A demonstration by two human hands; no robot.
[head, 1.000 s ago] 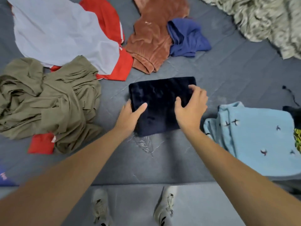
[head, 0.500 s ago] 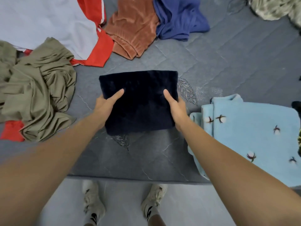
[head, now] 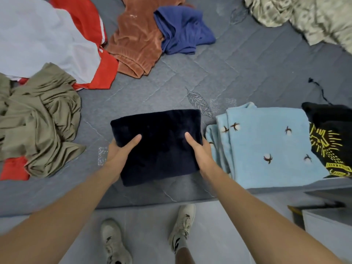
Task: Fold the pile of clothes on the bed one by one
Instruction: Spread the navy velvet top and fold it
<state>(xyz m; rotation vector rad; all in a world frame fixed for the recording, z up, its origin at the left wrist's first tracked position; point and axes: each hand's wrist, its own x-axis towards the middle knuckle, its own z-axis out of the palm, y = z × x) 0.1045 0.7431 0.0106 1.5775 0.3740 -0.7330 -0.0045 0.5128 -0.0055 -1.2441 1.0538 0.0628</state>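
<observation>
A folded dark navy garment (head: 160, 145) is held near the bed's front edge. My left hand (head: 119, 153) grips its left side, thumb on top. My right hand (head: 200, 151) grips its right side the same way, fingers hidden beneath. Just to the right lies a folded light blue garment (head: 270, 145) with small flower prints, and beside that a folded black garment (head: 331, 138) with a yellow print. Unfolded clothes lie around: an olive one (head: 40, 119) at left, a white and red one (head: 49, 39), a rust one (head: 137, 40) and a blue one (head: 181, 29).
The grey quilted bed (head: 238, 69) has bare fabric in the middle and at the right. A mottled beige blanket (head: 304, 18) fills the far right corner. A white box edge (head: 327, 225) stands on the floor at lower right, near my shoes.
My hands went from pressing the navy garment flat to gripping its sides, and they have drawn it toward the bed's front edge, closer to the light blue garment.
</observation>
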